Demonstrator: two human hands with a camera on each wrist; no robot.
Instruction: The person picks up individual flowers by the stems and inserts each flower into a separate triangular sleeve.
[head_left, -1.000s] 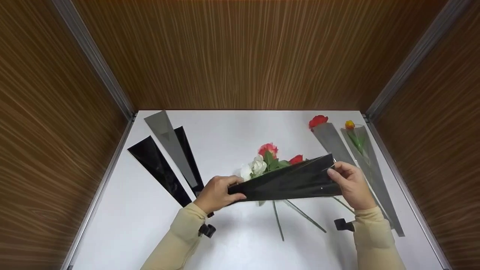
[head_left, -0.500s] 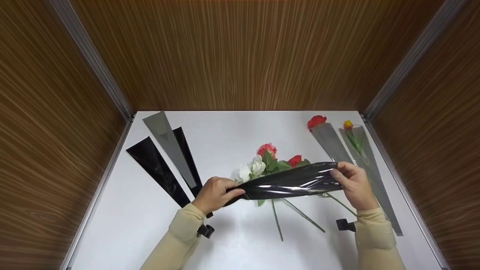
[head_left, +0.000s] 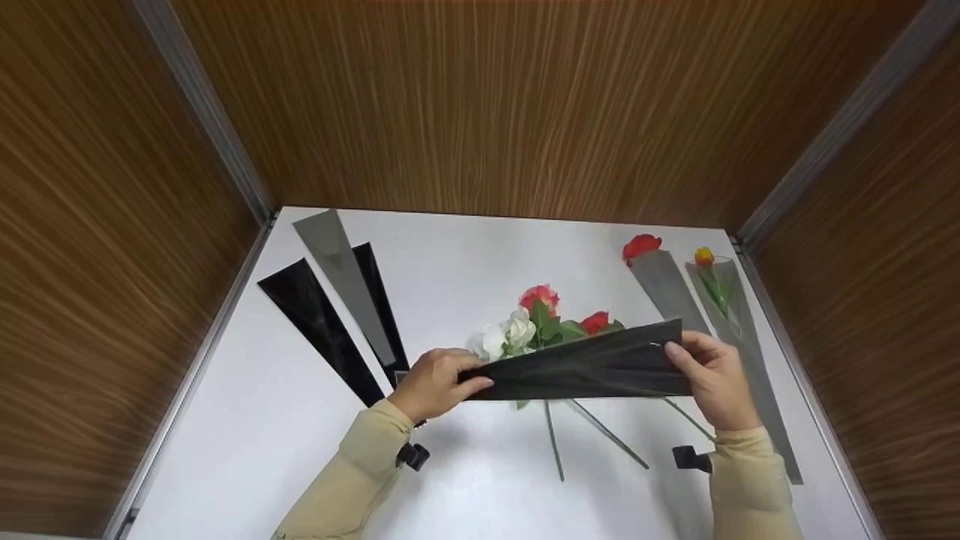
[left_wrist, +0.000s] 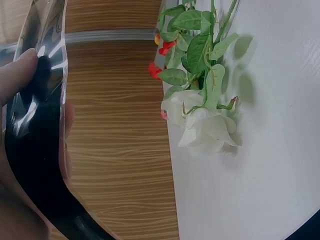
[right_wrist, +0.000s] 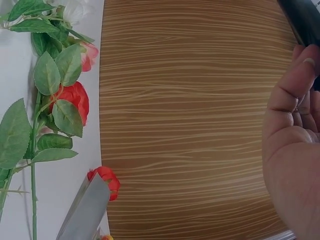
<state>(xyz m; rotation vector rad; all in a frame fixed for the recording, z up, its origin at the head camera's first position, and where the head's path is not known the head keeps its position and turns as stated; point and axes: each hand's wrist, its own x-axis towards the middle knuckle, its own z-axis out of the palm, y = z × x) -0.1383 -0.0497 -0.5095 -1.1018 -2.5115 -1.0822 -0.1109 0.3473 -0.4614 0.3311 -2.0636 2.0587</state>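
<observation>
A black tapered flower sleeve [head_left: 585, 367] is stretched between my two hands above the table. My left hand [head_left: 436, 384] pinches its narrow end, thumb in front and fingers behind; in the left wrist view the glossy black film [left_wrist: 35, 135] runs through that grip. At the wide end, my right hand [head_left: 714, 379] pinches the edge between thumb and fingers. Behind and below the sleeve lie loose flowers: white roses [head_left: 506, 335], a pink rose [head_left: 540, 298] and a red rose [head_left: 595, 323], their green stems [head_left: 611, 433] showing under its lower edge.
At the left lie more flat sleeves, a grey one [head_left: 341, 274] and black ones [head_left: 319, 322]. To the right, a red flower [head_left: 642, 247] and a yellow-orange tulip [head_left: 703, 256] lie in grey sleeves [head_left: 739, 322]. Wood-grain panels [head_left: 487, 112] enclose the white table [head_left: 450, 262].
The sleeve buckled and shone half a second ago, and now it is flatter again with its wide edge raised. Both hands keep their grip in nearly the same place. The view has tilted slightly.
</observation>
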